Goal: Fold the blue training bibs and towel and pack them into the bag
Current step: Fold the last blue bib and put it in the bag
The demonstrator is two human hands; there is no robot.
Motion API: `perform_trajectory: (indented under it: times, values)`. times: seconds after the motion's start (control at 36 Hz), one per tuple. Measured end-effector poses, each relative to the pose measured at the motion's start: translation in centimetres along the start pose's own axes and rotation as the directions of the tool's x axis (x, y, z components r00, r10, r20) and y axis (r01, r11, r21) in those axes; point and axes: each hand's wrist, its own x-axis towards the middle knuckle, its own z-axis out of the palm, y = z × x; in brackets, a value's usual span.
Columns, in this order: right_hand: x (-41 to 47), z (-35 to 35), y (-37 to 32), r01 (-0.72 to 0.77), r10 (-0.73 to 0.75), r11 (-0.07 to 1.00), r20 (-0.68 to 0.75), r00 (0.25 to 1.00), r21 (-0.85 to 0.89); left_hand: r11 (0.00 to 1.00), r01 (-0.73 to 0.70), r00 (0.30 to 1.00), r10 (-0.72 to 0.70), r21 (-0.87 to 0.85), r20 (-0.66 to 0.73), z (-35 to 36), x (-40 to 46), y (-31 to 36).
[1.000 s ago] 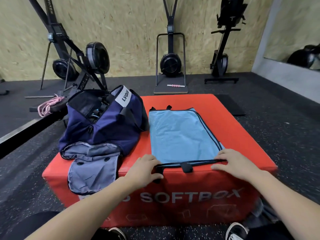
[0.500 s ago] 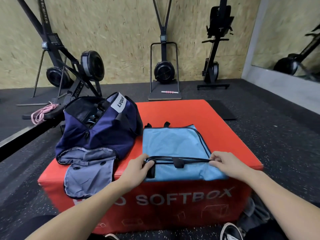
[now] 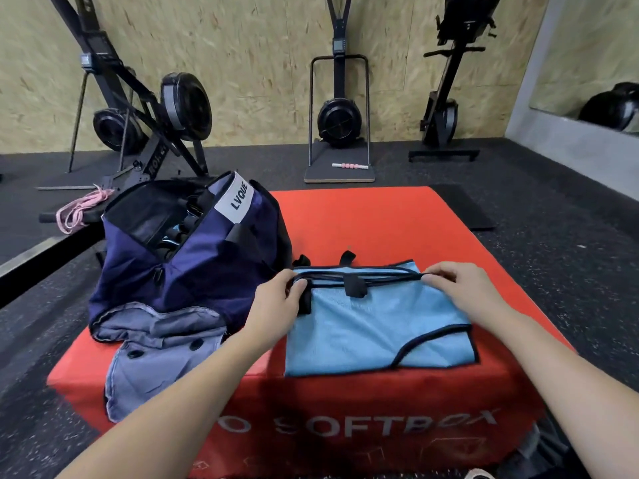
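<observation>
**Folding a blue bib in half on the soft box**

The blue training bib [image 3: 377, 326] lies on the red soft box [image 3: 380, 216], just to the right of the open navy bag [image 3: 186, 257]. The near edge of the bib is doubled over to the far edge, so the fold is at its end. The left hand [image 3: 276, 299] pinches the black-trimmed edge at the corner nearest the bag; the right hand [image 3: 463, 288] pinches the same edge at the corner farthest from the bag, fingers [image 3: 437, 271] curled over the trim. A grey cloth [image 3: 155, 354] lies in front of the bag, partly over the box edge. Judged next: set the edges flush, press the layer flat, then fold again or lift the bib leftward into the bag's mouth. No towel can be identified with certainty.
</observation>
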Motion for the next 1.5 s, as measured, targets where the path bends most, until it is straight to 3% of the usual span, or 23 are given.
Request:
perform_trajectory:
  times: [0.14,0.25,0.44,0.58,0.67,0.81,0.94,1.0,1.06,1.11,1.19,1.31,1.39,1.5]
  values:
    - [4.2,1.5,0.4,-0.021,0.022,0.998,-0.019,1.000,0.059,0.998,0.051,0.999,-0.050,0.036,-0.020,1.2,3.3,-1.2]
    - [7.0,3.0,1.5,-0.042,0.042,0.999,0.019,0.999,-0.009,0.992,0.076,0.997,-0.075,0.098,-0.013,2.3,5.4,-2.5]
    - [9.5,5.8,3.2,-0.047,0.081,0.917,0.069,0.994,-0.397,0.915,0.112,0.993,-0.111,0.387,-0.025,3.6,6.9,-5.1]
    - [9.3,7.8,1.6,0.119,-0.122,0.826,0.031,0.992,-0.551,0.929,0.118,0.993,-0.099,0.350,-0.071,3.7,6.6,-4.5]
    - [8.7,9.3,-0.7,0.184,-0.173,0.848,0.068,0.982,-0.496,0.933,0.113,0.992,-0.084,0.342,-0.098,3.6,6.1,-3.8]
    - [7.6,11.9,-3.3,0.098,-0.020,0.921,0.205,0.979,-0.378,0.925,0.243,0.970,-0.227,0.293,-0.088,3.7,5.1,-2.8]
    - [7.8,12.8,-4.5,-0.026,0.037,0.998,0.166,0.985,-0.065,0.942,0.319,0.947,-0.322,-0.105,-0.017,3.6,4.6,-1.8]
    - [8.0,12.8,-5.1,-0.060,0.043,0.992,0.149,0.988,0.112,0.932,0.288,0.954,-0.299,-0.219,-0.020,3.6,4.4,-1.5]
    - [8.1,12.8,-5.2,-0.056,0.029,0.985,0.159,0.987,0.163,0.942,0.221,0.974,-0.227,-0.252,0.004,3.7,4.3,-1.3]
    - [8.4,13.0,-4.6,-0.006,0.005,1.000,0.190,0.982,0.001,0.976,0.132,0.991,-0.127,-0.175,0.041,4.0,4.3,-1.6]
    - [8.7,13.3,-3.5,0.089,-0.016,0.966,0.288,0.957,-0.244,0.988,0.043,0.985,-0.067,0.150,0.161,4.3,4.3,-2.6]
    - [9.3,13.5,-2.4,0.162,-0.052,0.925,0.309,0.950,-0.344,0.843,-0.059,0.969,-0.080,0.535,0.234,4.7,4.6,-3.5]
    - [10.1,12.7,-1.4,0.176,-0.070,0.886,0.252,0.965,-0.430,0.756,-0.128,0.980,-0.002,0.642,0.198,5.0,5.0,-3.9]
    - [10.9,10.9,0.2,0.131,-0.049,0.879,0.187,0.981,-0.458,0.720,-0.117,0.993,0.075,0.684,0.090,5.6,5.6,-3.7]
